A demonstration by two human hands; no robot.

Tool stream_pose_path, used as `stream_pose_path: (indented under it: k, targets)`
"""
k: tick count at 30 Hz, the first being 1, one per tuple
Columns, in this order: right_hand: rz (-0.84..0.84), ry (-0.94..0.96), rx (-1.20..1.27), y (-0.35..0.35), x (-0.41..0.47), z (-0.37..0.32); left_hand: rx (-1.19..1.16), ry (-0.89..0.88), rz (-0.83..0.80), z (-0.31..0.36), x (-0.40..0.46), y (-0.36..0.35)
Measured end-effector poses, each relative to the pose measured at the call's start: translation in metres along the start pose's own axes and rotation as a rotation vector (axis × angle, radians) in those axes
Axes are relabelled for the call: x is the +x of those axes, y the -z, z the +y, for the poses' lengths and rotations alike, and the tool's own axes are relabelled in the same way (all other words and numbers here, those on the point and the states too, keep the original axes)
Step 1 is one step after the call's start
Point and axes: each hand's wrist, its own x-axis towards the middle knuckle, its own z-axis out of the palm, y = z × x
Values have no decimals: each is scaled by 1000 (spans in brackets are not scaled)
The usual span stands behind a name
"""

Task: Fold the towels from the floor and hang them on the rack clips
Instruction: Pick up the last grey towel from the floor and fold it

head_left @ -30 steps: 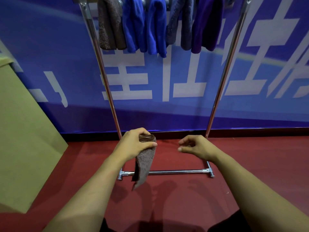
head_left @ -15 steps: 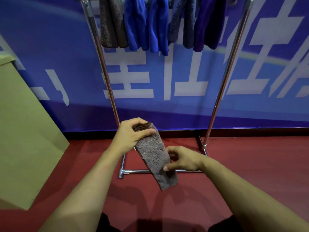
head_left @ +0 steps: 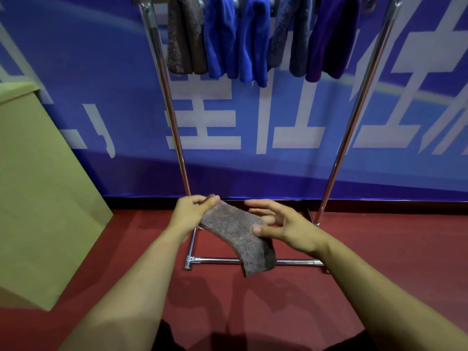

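A folded brown-grey towel (head_left: 234, 230) is stretched between my hands above the red floor, in front of the rack. My left hand (head_left: 192, 211) pinches its upper end. My right hand (head_left: 281, 225) holds the towel's middle, thumb on top and straight fingers behind it, and the lower end droops past the thumb. Several folded towels hang from the top of the chrome rack (head_left: 173, 122): a brown one (head_left: 186, 39), blue ones (head_left: 235, 39), a grey one (head_left: 291, 39) and a purple one (head_left: 331, 39). The clips are mostly cut off by the top edge.
A tan cardboard panel (head_left: 43, 188) leans at the left. The rack's base bar (head_left: 217, 261) lies on the red floor (head_left: 253, 305) just below the towel. A blue banner wall (head_left: 278, 160) stands behind the rack.
My right hand came over from the right, took hold of the hanging towel and lifted its middle up and rightward. The left hand kept its hold on the upper end.
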Motion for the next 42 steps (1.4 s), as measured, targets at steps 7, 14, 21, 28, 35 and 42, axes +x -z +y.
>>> stream_pose_path:
  k: [7, 14, 21, 28, 35, 42]
  targets:
    - [108, 119, 331, -1, -2, -17, 106, 295, -445, 4, -21, -27]
    - [237, 166, 524, 2, 1, -18, -79, 384, -603, 8, -36, -54]
    - [379, 176, 397, 5, 4, -14, -180, 136, -424, 23, -40, -65]
    - [491, 161, 122, 2, 9, -4, -240, -30, -326, 33, -49, -75]
    - [518, 154, 87, 4, 12, 2, -176, -126, -205, 28, -46, -81]
    - [632, 157, 239, -1, 7, -12, -165, -163, -191, 31, -46, -84]
